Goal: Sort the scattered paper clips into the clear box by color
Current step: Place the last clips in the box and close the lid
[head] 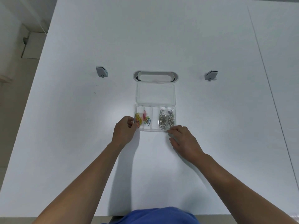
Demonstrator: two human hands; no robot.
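A clear compartment box [155, 130] lies in the middle of the white table with its lid [155, 94] folded back flat. Its two left compartments hold coloured paper clips [142, 120] in yellow, red, orange, green and blue. The two right compartments hold silver paper clips [167, 120]. The middle compartment looks bare. My left hand [124, 131] touches the box's near left corner, fingers curled by the coloured clips. My right hand [183, 141] rests at the near right corner, fingertips on the rim. Whether either hand pinches a clip is hidden.
A white oval cable port [155, 76] sits in the table just behind the lid. Two grey clamp fittings [102, 72] [210, 75] stand left and right of it. The table's left edge drops to the floor; a seam runs down the right side.
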